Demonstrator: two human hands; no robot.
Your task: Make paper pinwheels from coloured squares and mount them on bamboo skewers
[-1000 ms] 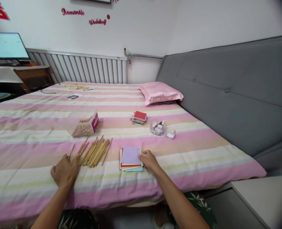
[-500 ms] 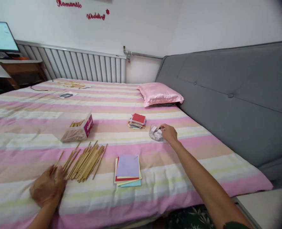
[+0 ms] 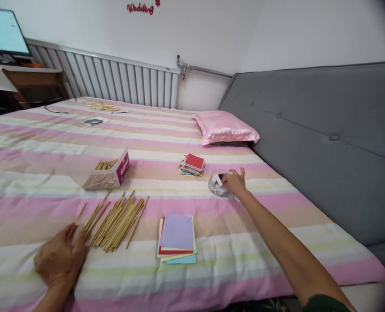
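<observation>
My right hand (image 3: 235, 183) reaches out over the striped bed (image 3: 277, 208) and rests its fingers on a small clear plastic tub (image 3: 216, 185) holding white pieces. My left hand (image 3: 60, 261) lies near the bed's front edge, fingertips touching the near ends of a spread of thin wooden sticks (image 3: 116, 220). Between the hands lies a stack of coloured paper squares (image 3: 177, 238) with a lilac sheet on top. A smaller stack of squares (image 3: 192, 165) with a red top sits just left of the tub.
An open box of sticks (image 3: 107, 173) lies behind the spread. A pink pillow (image 3: 226, 127) lies against the grey padded headboard (image 3: 325, 130). A radiator (image 3: 114, 82) runs along the far wall; a screen (image 3: 4, 32) stands at far left.
My right hand left the lilac paper stack and reached forward to the clear tub, then settled on it. My left hand slid back toward the near ends of the sticks.
</observation>
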